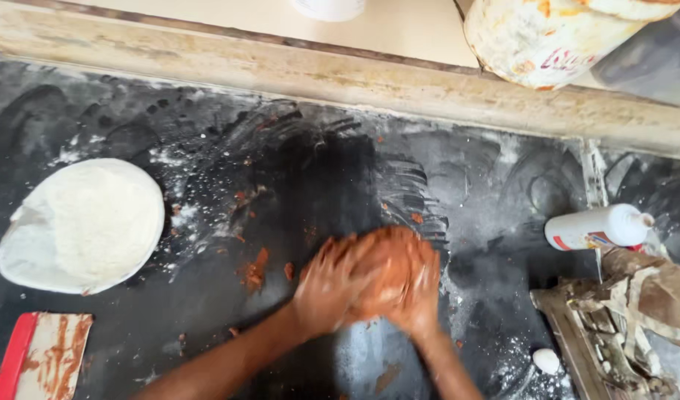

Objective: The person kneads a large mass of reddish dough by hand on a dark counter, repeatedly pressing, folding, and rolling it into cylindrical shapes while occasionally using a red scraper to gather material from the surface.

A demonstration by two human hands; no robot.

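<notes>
Lump of reddish-brown clay: near centre of the dusted black worktop, cupped between left hand and right hand, both curled closed around it. Judged soft, dense, tacky and easily deformed; best held underneath with whole palms.

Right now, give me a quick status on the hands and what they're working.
Left hand and right hand cupped around reddish clay lump. Lump over dusty dark slab. Powder plate left, white bottle right, both apart.
</notes>
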